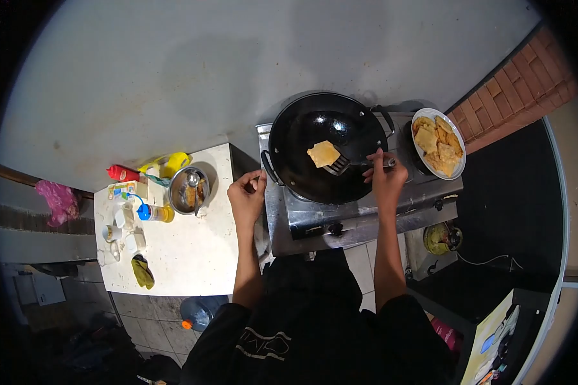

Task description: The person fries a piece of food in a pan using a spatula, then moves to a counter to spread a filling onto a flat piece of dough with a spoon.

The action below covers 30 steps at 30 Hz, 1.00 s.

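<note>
My right hand (386, 174) is closed around the handle of a black slotted spatula (340, 165), which reaches into a large black wok (315, 189). On the spatula's head rests a flat, pale golden piece of food (324, 154), above the wok's dark, shiny inside. My left hand (247, 197) is beside the wok's left loop handle (271, 168), its fingers curled in a pinch. Whether those fingertips touch the handle, or hold anything, I cannot make out. The wok sits on a steel gas stove (379, 215).
Right of the wok, a white plate (457, 172) bears several fried pieces. On the white table (199, 256) at left are a metal bowl (173, 192), a blue-capped oil bottle (164, 213), a red bottle (122, 173) and a green cloth (142, 273). A gas cylinder (438, 240) stands lower right.
</note>
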Each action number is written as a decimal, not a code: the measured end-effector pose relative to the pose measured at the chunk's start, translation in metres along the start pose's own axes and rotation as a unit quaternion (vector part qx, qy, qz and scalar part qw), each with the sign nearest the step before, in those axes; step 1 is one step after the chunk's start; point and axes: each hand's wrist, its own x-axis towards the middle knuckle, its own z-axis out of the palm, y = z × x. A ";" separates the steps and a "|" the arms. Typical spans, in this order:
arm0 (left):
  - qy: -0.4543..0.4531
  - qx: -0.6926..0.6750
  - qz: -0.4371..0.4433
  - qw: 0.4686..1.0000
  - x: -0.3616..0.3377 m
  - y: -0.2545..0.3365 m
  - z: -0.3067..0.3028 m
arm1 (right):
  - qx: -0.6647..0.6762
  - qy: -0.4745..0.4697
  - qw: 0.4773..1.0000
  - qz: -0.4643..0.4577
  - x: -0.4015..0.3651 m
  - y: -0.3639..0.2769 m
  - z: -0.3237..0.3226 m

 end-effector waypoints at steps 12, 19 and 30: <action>0.007 0.009 0.011 1.000 0.000 0.000 -0.004 | -0.080 -0.056 0.995 -0.025 0.026 -0.023 0.003; 0.009 0.015 0.027 0.999 0.001 -0.002 -0.001 | -0.082 -0.055 0.994 -0.035 0.040 -0.033 0.013; 0.018 0.004 0.019 1.000 0.001 -0.003 0.000 | -0.044 -0.039 0.997 -0.050 0.043 -0.016 0.021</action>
